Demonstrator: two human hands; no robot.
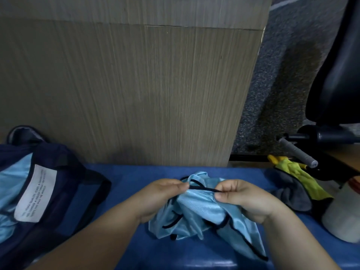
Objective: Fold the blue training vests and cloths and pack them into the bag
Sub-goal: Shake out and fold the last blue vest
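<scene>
Vest [200, 207]: light blue with dark trim [204, 189], bunched in the lower centre of the frame, partly lifted off the blue desk [136, 176]. Left hand [161, 195] and right hand [239, 197] each pinch the trim, with a short run of it stretched between them; both are grasping, neither released.

Risks, as we judge them:
- The fabric looks slick, and a thin-edge pinch may slip and drop the vest back into a heap.
- The body is crumpled below the hands, so folding without first spreading it flat would likely give a lopsided bundle.
- The hem trails toward the lower right and could get caught under a forearm.
- The bag [64, 191] mouth at the left looks slack, so a loose fold may come undone going in.

Counts:
- Vests in hand: one.
- Bags: one, dark navy, with a white label [36, 193]. Light-blue fabric shows inside; we cannot tell how many pieces.
- Cloths, right edge: one grey cloth [292, 193] and one yellow cloth [300, 178], touching.
- White container [342, 217]: one, just beside them.
</scene>
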